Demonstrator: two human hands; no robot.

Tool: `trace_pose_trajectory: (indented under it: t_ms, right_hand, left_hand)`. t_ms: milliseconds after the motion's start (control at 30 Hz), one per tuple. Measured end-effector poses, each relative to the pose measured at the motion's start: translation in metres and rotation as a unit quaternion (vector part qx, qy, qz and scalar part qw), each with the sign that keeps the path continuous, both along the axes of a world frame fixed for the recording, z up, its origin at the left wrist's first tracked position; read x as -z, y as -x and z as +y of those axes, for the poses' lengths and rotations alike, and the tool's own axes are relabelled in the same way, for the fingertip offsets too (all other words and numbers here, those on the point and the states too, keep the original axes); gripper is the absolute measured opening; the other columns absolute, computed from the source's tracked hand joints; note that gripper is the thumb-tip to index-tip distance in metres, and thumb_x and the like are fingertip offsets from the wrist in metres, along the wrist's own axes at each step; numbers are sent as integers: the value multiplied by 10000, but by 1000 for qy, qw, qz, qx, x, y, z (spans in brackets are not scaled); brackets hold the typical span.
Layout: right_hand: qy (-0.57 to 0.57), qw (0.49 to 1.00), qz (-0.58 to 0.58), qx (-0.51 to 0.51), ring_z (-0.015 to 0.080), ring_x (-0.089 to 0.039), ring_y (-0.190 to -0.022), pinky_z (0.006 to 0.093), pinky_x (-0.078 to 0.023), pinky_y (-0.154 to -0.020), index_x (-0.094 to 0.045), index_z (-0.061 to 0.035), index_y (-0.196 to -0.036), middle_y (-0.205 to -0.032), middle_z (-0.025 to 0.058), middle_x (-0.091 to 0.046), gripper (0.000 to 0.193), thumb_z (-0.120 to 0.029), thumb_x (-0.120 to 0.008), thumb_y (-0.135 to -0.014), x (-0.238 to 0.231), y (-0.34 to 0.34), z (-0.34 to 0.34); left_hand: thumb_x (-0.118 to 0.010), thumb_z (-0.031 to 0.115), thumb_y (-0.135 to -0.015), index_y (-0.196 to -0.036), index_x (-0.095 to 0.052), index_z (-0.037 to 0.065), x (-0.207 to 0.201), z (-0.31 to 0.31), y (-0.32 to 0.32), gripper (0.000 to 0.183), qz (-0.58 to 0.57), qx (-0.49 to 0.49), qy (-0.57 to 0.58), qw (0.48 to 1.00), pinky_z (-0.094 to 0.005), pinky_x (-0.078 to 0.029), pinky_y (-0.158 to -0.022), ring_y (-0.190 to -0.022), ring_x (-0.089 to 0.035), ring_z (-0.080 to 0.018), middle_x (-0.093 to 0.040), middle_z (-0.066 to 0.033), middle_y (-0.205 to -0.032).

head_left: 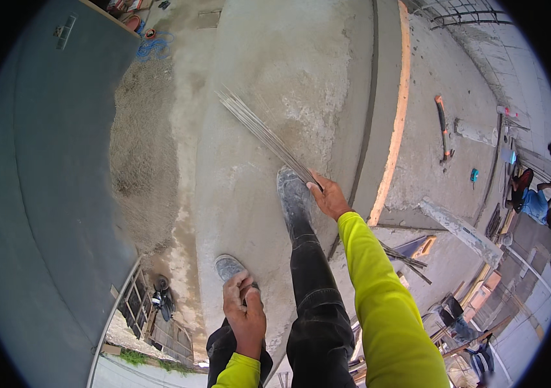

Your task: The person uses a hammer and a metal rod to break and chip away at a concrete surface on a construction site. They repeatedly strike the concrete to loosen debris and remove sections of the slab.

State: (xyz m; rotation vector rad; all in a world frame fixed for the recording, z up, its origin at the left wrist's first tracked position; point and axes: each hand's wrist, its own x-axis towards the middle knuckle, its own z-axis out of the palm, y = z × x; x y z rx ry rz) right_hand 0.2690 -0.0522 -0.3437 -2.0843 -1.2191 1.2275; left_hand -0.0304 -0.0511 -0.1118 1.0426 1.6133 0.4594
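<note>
The yellow sleeve is nearest; the right hand pinches the rod bundle above the concrete strip, near its right edge. The left hand curls, contents unclear. Firm pressure should limit splaying.

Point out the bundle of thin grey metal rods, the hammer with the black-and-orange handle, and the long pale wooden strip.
Bundle of metal rods [265,137]: head view, middle of its visible length.
Hammer [443,123]: head view, on its handle.
Wooden strip [399,119]: head view, middle of its length.
</note>
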Motion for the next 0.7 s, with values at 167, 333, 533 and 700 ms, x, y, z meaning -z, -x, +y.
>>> trace_pose_trajectory:
  t_ms: [167, 333, 533, 700]
  right_hand:
    - [-101, 966, -87, 220, 154, -559, -784, 267, -466, -708, -456, 10, -1446, -922, 99, -606, 513, -249, -566, -1018, -13, -7, -27]
    - [53, 940, 89, 325, 323, -699, -883, 378, -532, -788, -454, -1, -1447, -964, 173, -730, 516, -257, -557, -1011, 39, 73, -47]
    - [-22, 983, 80, -162, 430, -641, -1030, 430, -508, -903, -495, -77, -1429, -1112, 264, -667, 475, -220, -572, -982, 15, 221, -131]
    - [-79, 958, -6, 277, 342, -662, -1062, 367, -508, -917, -499, 0, -1408, -1176, 278, -651, 460, -228, -543, -1010, 48, 121, -50]
  left_hand:
    - [-489, 92, -954, -1191, -576, -96, -25, -19, 38, 315, -1, -66, 36, 997, -330, -492, -891, -1004, -612, -225, -600, -157, -1137]
    - [-427, 78, -943, -1224, -574, -80, -41, -48, 51, 354, -41, -70, 51, 995, -343, -509, -916, -1051, -620, -223, -609, -154, -1170]
    - [-397, 89, -941, -1244, -557, -93, -58, -76, 55, 388, -10, -75, 66, 995, -369, -528, -928, -1075, -632, -240, -611, -176, -1188]
    - [-437, 218, -1009, -1270, -537, -93, -62, -110, 65, 418, -50, -73, 62, 994, -370, -529, -933, -1082, -632, -247, -610, -188, -1181]
